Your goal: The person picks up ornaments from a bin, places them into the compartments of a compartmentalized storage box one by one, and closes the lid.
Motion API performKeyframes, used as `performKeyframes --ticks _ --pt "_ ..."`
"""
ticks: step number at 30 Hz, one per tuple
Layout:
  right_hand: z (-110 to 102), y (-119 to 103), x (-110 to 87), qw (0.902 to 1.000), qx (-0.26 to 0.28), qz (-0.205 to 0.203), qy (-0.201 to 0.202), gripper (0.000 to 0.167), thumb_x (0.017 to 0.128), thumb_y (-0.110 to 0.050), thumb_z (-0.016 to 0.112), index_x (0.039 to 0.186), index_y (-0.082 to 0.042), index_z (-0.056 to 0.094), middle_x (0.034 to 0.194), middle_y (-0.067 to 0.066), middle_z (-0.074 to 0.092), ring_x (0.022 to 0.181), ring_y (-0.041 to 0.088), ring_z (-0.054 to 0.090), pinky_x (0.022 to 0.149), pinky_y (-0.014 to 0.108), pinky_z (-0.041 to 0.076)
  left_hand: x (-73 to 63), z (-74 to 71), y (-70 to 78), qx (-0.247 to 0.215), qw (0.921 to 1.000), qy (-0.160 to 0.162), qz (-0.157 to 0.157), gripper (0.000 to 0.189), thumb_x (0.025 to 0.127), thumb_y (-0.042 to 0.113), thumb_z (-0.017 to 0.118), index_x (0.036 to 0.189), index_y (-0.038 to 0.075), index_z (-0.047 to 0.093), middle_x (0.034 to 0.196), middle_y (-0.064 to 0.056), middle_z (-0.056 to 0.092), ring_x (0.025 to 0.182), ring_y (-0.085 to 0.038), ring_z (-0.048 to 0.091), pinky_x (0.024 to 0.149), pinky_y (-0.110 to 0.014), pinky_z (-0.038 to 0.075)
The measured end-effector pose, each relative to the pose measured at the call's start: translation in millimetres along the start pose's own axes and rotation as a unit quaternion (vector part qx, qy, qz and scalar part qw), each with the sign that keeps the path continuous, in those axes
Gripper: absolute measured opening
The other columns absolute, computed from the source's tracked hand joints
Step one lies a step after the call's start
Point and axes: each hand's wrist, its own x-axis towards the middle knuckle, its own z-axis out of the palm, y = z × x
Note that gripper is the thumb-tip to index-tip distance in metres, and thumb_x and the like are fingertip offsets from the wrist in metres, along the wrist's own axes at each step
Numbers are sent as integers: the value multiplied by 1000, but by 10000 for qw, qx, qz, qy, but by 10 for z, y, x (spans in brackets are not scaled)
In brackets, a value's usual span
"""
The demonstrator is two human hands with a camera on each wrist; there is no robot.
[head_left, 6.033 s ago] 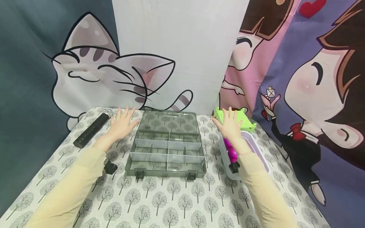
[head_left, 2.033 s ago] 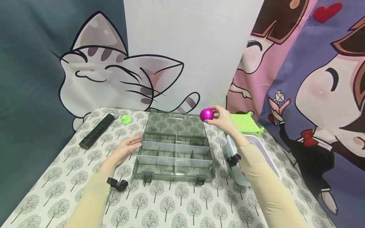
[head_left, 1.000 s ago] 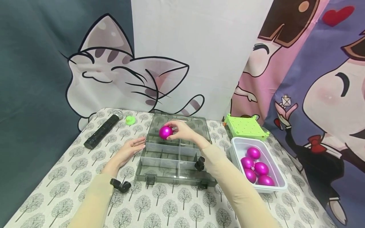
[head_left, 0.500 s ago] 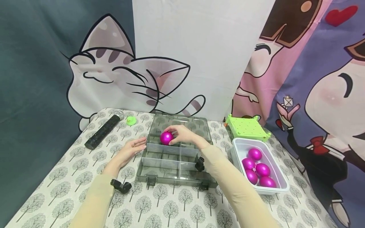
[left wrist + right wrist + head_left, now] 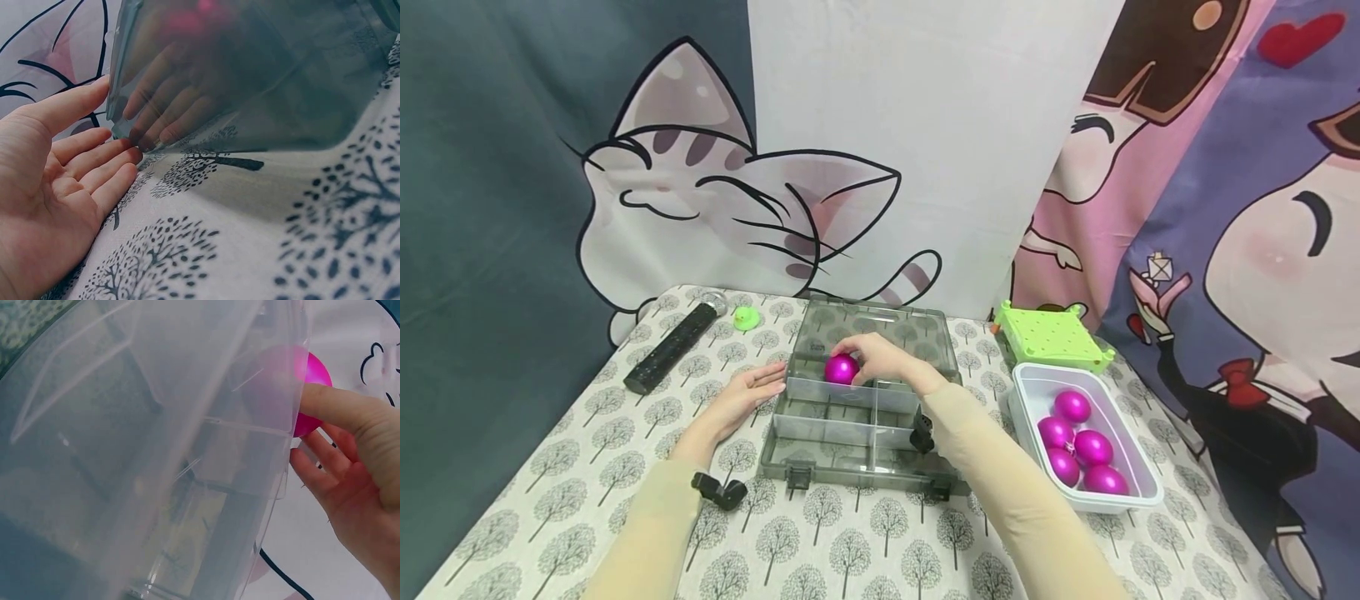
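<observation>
Colours, relative to the box: translucent smoke-grey plastic divider box (image 5: 887, 480), frosted colourless plastic dividers (image 5: 823, 429). In its back-left compartment: glossy magenta round ball (image 5: 841, 369), solid colour. Right of box: white rectangular plastic bin (image 5: 1120, 502), five same-magenta shiny balls (image 5: 1093, 448) inside. Behind bin, right of box: lime-green plastic stand (image 5: 1051, 335), top dotted. Left of box: small bright-green duck (image 5: 747, 318); black speckled cylindrical microphone (image 5: 673, 346), silvery head. Under box: white tablecloth (image 5: 850, 533), dark-grey tree print. Either side in front of box: plain cream fabric sleeves (image 5: 632, 525), black wrist cameras (image 5: 730, 495). Behind box: fabric backdrop (image 5: 970, 125), teal left, white middle with black-outlined grey-striped cat, pink and purple cartoon figures right, red heart.
</observation>
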Motion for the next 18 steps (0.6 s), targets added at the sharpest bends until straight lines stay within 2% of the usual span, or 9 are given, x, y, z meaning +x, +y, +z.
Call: performKeyframes --ticks 9,18 --pt "15 -36 -3 9990 -423 -8 -121 57 72 6 80 125 -5 62 130 10 65 115 24 63 95 28 56 -6 10 11 -101 9999 64 -73 64 98 7 53 149 -13 20 157 -31 20 148 -40 20 122 -41 20" --pt "15 -47 -11 9992 -350 -37 -171 59 70 15 74 125 -1 61 130 12 64 123 26 59 105 36 52 4 10 12 -73 9999 49 -90 65 98 8 53 149 -13 19 157 -32 19 148 -41 19 122 -42 21"
